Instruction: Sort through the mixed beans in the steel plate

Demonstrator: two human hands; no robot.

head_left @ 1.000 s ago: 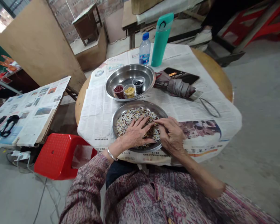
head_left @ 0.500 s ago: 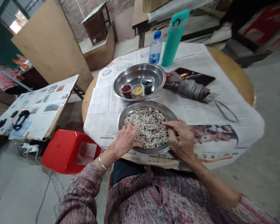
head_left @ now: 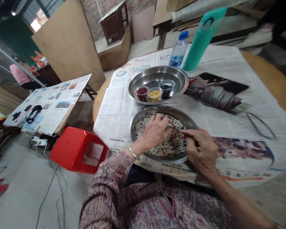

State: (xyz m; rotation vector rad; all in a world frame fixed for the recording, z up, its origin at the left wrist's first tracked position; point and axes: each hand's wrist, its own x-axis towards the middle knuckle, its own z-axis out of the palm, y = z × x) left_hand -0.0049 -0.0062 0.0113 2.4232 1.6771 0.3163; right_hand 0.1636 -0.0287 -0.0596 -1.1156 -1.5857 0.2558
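Observation:
A round steel plate [head_left: 133, 118] in front of me holds a spread of mixed grains [head_left: 171, 149], white, yellow, dark red and black. My left hand [head_left: 156, 131] lies over the middle of the grains, fingers apart, fingertips touching them. Over the plate's right side, my right hand [head_left: 201, 149] has thumb and index finger pinched together at the grains; what they hold, if anything, is too small to make out. Behind stands a steel basin [head_left: 157, 72] with three clear plastic cups: one of red beans [head_left: 142, 92], one of yellow grains [head_left: 154, 94], one of black beans [head_left: 166, 87].
A water bottle [head_left: 178, 51] and a teal flask [head_left: 203, 41] stand behind the basin. A folded grey umbrella [head_left: 214, 93] lies right, by a dark tablet-like object [head_left: 225, 83]. Left are a red stool [head_left: 73, 148] and a newspaper-covered table [head_left: 54, 101]; a person [head_left: 20, 74] sits farther back.
My left hand has moved from the plate's left edge to the middle, disturbing the grains. My right hand stays pinched at the right side. The view has swung left.

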